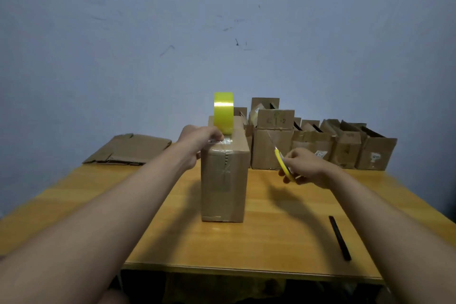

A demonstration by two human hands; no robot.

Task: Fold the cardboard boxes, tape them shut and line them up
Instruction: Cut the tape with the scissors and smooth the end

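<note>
A tall closed cardboard box (224,180) stands upright in the middle of the wooden table (271,237). A yellow tape roll (223,112) stands on edge on the box's top. My left hand (199,138) rests on the near top edge, fingers pressing a strip of clear tape (220,142) beside the roll. To the right of the box, my right hand (304,168) grips a yellow utility knife (283,163) with its thin blade pointing up and left, clear of the box.
A row of several open-topped cardboard boxes (320,143) lines the back right of the table. Flattened cardboard (128,149) lies at the back left. A black stick-like object (340,238) lies near the front right edge. A bluish wall is behind.
</note>
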